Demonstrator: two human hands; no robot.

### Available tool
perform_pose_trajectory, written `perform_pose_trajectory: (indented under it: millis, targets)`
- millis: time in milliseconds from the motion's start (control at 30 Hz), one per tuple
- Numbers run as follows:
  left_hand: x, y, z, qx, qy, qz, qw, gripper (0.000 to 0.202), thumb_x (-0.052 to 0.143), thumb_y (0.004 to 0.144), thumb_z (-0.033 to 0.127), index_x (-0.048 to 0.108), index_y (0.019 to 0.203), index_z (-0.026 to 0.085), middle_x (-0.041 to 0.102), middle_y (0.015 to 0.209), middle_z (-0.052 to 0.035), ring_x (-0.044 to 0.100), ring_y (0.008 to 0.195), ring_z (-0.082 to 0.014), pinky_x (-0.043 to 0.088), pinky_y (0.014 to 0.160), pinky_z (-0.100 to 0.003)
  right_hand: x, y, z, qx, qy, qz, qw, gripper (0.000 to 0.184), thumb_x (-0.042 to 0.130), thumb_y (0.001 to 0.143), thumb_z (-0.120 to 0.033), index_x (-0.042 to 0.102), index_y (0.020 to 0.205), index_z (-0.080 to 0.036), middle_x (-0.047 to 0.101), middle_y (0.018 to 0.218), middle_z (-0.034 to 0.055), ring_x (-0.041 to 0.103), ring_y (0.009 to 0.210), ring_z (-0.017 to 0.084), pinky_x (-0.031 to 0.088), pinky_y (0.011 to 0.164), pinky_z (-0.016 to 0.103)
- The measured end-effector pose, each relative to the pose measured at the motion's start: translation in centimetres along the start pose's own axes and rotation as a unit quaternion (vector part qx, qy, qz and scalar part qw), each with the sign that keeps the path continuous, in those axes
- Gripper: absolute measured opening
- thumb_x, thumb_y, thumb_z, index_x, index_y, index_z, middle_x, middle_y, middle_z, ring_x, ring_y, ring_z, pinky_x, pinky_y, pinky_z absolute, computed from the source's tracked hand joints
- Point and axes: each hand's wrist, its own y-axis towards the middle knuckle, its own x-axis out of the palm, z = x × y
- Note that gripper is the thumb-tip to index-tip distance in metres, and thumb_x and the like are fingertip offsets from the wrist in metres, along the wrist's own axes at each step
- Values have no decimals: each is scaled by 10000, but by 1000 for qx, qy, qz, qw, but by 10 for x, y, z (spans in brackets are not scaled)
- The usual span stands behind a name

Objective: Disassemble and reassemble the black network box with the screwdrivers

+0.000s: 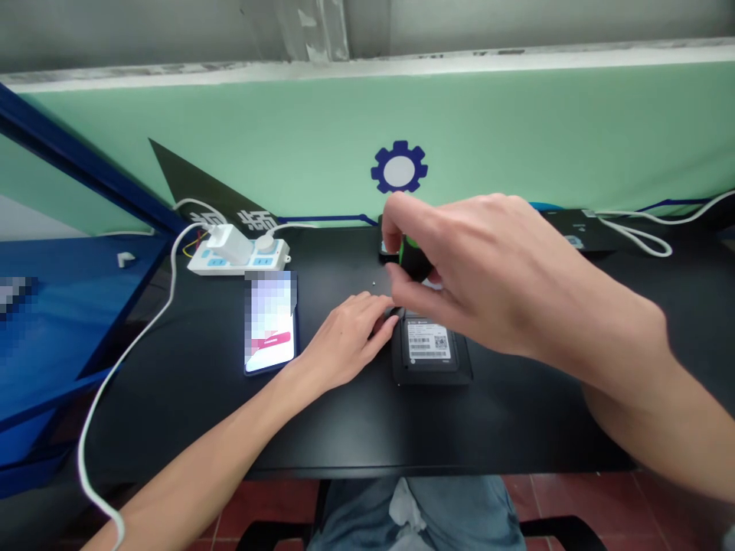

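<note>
A flat black device [432, 373] with a white barcode label lies on the black table in front of me. My left hand [359, 333] grips its left edge between thumb and fingers. Above the device, my right hand [448, 260] is closed around the green-and-black handle of a screwdriver [414, 259]. The handle points up from the device, and my fingers and palm hide the shaft and tip. A tiny light speck, perhaps a screw [374, 284], lies on the table just beyond my left hand.
A lit phone [271, 321] lies left of my left hand. Behind it stands a white power strip [238, 256] with plugs and a white cable [132, 348] hanging over the table's left side. A black box [579, 229] and another white cable [643, 237] are at the back right.
</note>
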Motion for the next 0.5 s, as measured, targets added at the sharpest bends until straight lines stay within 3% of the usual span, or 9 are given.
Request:
perform_pose_trajectory:
  millis: [167,500]
  targets:
    - [-1,-1,1,-4,2,-3,1000,239,520,1211,331,720,1290,227,786,1079,-89,753,1011,-306,626,940,-454,2,0,4,-16,-15,12,1000,206,594,1121,-424,636,1088,-225,552,663,-14,398,560,153,256,619,350]
    - [0,-2,1,5,1,1,1000,235,519,1219,315,716,1323,240,785,1095,-82,747,975,-286,622,898,-421,-3,1,4,-7,-2,2,1000,130,527,1090,-284,640,1078,-222,542,656,-21,378,540,154,296,639,375]
